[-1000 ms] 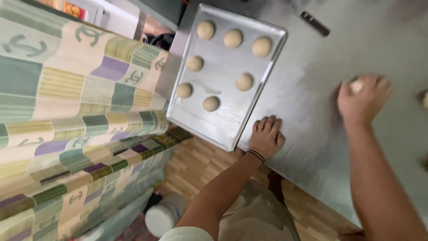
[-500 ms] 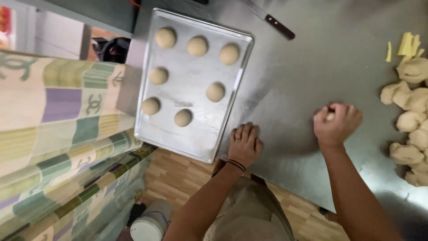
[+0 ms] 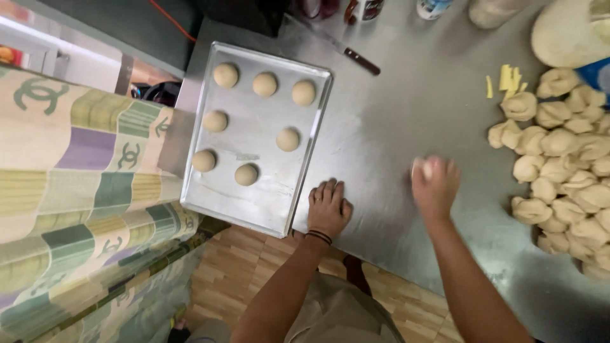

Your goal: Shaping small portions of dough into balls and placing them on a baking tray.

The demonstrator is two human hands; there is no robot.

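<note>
My right hand [image 3: 435, 184] is cupped over a small dough piece [image 3: 420, 168] on the steel table [image 3: 406, 114], fingers curled down around it so only a pale edge shows at the top left; the hand is blurred, so I cannot tell how firmly it presses. My left hand [image 3: 329, 208] lies flat on the table edge, fingers spread and holding nothing, just beside the near right corner of the baking tray [image 3: 267, 203]. To shape this well, I judge the palm should stay light, with the fingertips caging the dough against the bare metal so the surface tightens rather than smears. The tray carries seven rounded dough balls [image 3: 287, 139] in loose rows, with bare space at its near end. The heap of rough dough pieces [image 3: 559, 171] sits to my right, near the working hand. A knife [image 3: 352, 54] lies beyond the tray, well apart from both hands, so I keep my circles small.
</note>
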